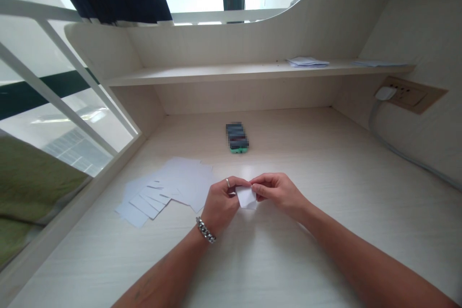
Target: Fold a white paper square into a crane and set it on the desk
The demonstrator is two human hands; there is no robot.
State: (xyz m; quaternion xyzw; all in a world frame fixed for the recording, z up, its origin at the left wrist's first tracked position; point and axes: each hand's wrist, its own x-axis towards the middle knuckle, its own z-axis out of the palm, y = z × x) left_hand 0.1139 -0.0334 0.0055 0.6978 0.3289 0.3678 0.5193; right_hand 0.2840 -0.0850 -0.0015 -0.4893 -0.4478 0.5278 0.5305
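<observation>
A small folded piece of white paper [247,198] is held just above or against the counter [274,260]; the view does not settle which. At its nine o'clock the left hand [221,205] grips it between thumb and fingers, wearing a ring [227,183], with a chain bracelet [205,230] at the wrist. At its three o'clock the right hand [280,191] pinches the upper edge, the fingertips of both hands almost meeting there.

Loose white sheets [197,178] spread from nine to ten o'clock of the folded piece, with narrower paper slips [147,206] overlapping at the outer end. At twelve o'clock lies a blurred-out dark object [237,135] with a green near end. Farther off, at one o'clock, a stack of papers [307,62] rests on a shelf [216,75]. At two o'clock, a white plug [385,93] sits in a wall socket [415,96], its grey cable [397,151] running down to the right.
</observation>
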